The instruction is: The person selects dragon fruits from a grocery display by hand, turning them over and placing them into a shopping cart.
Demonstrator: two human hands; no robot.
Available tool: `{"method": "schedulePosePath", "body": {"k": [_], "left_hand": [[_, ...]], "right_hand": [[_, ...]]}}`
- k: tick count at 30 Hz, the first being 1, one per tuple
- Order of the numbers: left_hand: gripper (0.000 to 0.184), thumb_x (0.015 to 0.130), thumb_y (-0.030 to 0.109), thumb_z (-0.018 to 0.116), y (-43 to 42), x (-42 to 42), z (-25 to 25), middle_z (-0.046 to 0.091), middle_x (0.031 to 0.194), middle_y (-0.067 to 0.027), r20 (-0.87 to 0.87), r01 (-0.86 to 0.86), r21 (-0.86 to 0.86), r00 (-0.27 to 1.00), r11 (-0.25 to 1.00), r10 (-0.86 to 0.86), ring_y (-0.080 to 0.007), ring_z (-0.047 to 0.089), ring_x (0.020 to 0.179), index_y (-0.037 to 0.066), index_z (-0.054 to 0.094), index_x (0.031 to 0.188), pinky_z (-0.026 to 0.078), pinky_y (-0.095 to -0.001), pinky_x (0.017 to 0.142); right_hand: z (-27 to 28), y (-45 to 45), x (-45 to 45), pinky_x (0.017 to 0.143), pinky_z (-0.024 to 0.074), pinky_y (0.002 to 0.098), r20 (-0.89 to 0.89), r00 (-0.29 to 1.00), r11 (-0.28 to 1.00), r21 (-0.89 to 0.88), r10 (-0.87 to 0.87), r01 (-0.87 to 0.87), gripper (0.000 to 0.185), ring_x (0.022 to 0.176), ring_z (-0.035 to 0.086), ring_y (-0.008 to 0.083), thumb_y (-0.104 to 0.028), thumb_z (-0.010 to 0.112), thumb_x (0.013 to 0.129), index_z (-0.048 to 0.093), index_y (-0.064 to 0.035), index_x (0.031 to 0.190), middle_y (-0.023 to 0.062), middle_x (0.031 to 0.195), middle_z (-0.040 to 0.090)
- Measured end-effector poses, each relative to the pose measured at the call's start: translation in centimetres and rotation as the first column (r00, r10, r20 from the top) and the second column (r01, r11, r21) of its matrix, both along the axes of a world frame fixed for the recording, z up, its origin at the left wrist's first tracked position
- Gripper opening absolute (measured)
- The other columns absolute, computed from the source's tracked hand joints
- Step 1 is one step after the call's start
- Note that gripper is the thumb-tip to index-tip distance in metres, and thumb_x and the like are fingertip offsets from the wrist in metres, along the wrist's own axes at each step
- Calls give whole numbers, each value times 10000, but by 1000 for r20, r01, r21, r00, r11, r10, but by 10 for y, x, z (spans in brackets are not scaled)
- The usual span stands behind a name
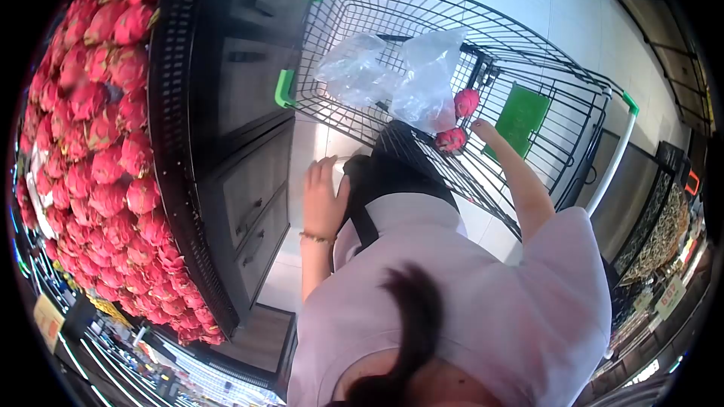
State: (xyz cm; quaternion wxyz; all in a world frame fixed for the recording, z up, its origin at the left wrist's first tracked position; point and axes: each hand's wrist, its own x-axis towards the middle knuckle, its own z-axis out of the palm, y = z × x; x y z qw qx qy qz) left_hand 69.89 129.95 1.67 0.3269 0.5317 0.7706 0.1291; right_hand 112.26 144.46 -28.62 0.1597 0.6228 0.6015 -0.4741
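My left hand [323, 197] hangs beside my body with its fingers stretched out and nothing in it. A beaded bracelet [316, 237] circles that wrist. My right hand [484, 131] reaches over the shopping cart [528, 39], close beside two pink dragon fruits. One dragon fruit [466, 102] is just past my fingers, and the other dragon fruit [451, 139] is to their left. My right fingers are too small and foreshortened to show a grip, and I cannot tell whether they touch a fruit. A clear plastic bag [428, 79] sits against the fruits; another clear bag [354, 71] is beside it.
At left, a large heap of dragon fruits [105, 173] fills a display with a black perforated rim [167, 105] above grey drawers [253, 211]. The cart has green corner caps [284, 89] and a green panel [520, 117]. More shelving with goods [658, 235] stands at right.
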Motion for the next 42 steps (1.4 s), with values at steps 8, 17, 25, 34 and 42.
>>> {"method": "schedulePosePath", "body": {"k": [8, 17, 25, 34, 42], "left_hand": [[434, 819, 288, 572, 87, 95, -123, 483, 1251, -131, -236, 481, -22, 850, 877, -472, -285, 337, 1271, 72, 518, 1192, 236, -468, 1060], [75, 731, 138, 520, 95, 102, -161, 576, 711, -21, -185, 472, 120, 875, 873, -448, -222, 558, 716, 105, 583, 755, 458, -356, 614], [42, 696, 150, 538, 98, 105, -157, 539, 681, -22, -162, 498, 95, 862, 862, -481, -215, 550, 664, 107, 538, 699, 458, -341, 561], [50, 683, 150, 537, 100, 97, -165, 522, 669, -28, -139, 501, 124, 863, 856, -485, -219, 524, 623, 107, 536, 709, 424, -352, 521], [44, 682, 149, 533, 101, 96, -170, 508, 655, -28, -140, 496, 134, 866, 858, -479, -219, 517, 611, 107, 525, 694, 414, -351, 503]], "right_hand": [[-108, -10, -15, 811, 472, 336, -296, 745, 784, -26, -598, 620, 498, 917, 610, 248, -321, 602, 774, 533, 28, 1123, 190, 978, 629], [-46, 40, -179, 595, 397, 255, -536, 456, 698, -617, -710, 363, 336, 719, 488, 92, -227, 545, 837, 539, -115, 1153, -1, 833, 546], [-63, 44, -148, 777, 476, 409, -219, 771, 763, 142, -597, 631, 313, 768, 609, 300, -294, 515, 822, 654, -29, 915, 129, 875, 651], [-92, 49, -55, 984, 369, 463, 182, 983, 995, 95, -26, 9, 721, 1212, 378, 345, -323, 655, 731, 341, -49, 1319, 157, 1299, 417], [-90, 51, -87, 959, 383, 461, 311, 950, 997, 61, 15, -36, 759, 1182, 372, 369, -365, 712, 655, 393, -60, 1272, 144, 1230, 417]]}}
